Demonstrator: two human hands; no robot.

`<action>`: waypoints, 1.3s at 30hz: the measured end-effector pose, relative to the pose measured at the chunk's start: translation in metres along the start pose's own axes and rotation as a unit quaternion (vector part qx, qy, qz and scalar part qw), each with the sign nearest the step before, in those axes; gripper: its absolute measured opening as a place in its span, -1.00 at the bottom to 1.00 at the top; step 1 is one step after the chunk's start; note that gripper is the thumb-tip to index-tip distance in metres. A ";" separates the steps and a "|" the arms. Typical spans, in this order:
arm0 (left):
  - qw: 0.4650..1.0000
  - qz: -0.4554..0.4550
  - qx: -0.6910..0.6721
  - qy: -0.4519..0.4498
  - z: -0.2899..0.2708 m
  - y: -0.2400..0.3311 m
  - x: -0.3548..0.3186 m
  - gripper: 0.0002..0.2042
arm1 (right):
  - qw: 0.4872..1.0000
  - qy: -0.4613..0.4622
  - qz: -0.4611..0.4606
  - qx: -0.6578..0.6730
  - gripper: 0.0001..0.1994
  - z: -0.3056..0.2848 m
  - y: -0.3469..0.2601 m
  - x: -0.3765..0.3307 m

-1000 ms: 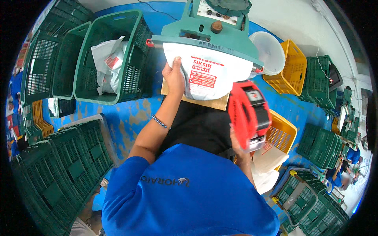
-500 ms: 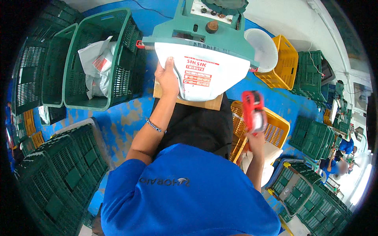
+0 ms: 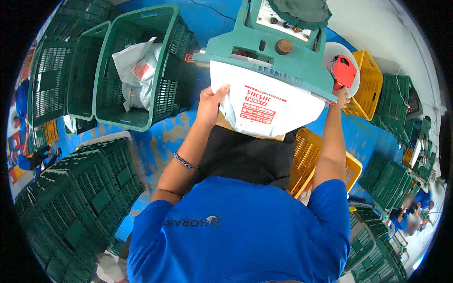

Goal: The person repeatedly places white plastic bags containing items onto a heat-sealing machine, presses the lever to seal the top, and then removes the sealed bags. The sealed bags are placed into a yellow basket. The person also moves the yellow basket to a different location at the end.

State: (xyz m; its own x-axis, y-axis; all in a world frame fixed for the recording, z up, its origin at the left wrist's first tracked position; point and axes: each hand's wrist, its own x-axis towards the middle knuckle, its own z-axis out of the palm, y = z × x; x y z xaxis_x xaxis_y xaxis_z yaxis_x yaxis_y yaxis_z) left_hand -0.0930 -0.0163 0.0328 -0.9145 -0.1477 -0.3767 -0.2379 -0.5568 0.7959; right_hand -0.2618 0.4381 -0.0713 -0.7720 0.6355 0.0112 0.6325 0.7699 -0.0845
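Observation:
A white plastic bag (image 3: 264, 101) with red print hangs from the long front jaw of a green sealing machine (image 3: 276, 61). Its top edge is hidden in the jaw. My left hand (image 3: 210, 104) is closed on the bag's left edge, thumb on top. At the machine's right end, my right hand (image 3: 340, 98) grips a red plastic hand-held tool (image 3: 344, 70); its exact kind is unclear. The tool is over a round white tub (image 3: 355, 52), overlapping it in view. Part of my right fingers is hidden by the machine's end.
A large green crate (image 3: 106, 78) at left holds white printed bags (image 3: 139, 70). Yellow crates stand by the tub (image 3: 368, 82) and beside my right forearm (image 3: 302, 160). Stacked green crates (image 3: 85, 188) line the left. People (image 3: 410, 212) are far right.
My right hand has carried the red tool up and away from me, from above the near yellow crate to the tub. My left hand stays on the bag. The whole view has shifted.

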 end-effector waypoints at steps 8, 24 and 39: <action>0.988 0.083 0.113 -0.061 -0.012 0.007 -0.008 -0.85 | 0.664 -0.018 -0.134 0.735 -0.36 -0.086 -0.011 -0.209; 0.921 0.142 0.341 -0.124 -0.040 -0.068 -0.023 -0.43 | 0.786 -0.198 -0.299 0.505 -0.32 -0.053 -0.019 -0.310; 0.880 0.209 0.411 -0.114 -0.034 -0.060 -0.025 -0.37 | 0.806 -0.170 -0.340 0.453 -0.37 -0.054 -0.017 -0.310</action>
State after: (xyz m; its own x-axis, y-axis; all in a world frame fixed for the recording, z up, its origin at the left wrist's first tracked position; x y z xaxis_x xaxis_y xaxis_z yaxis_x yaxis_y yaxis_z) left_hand -0.0450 -0.0072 -0.0219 -0.9980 0.0203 0.0597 0.0631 0.3009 0.9516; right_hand -0.0298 0.2309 -0.0194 -0.9909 -0.0875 0.1021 -0.1316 0.4767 -0.8692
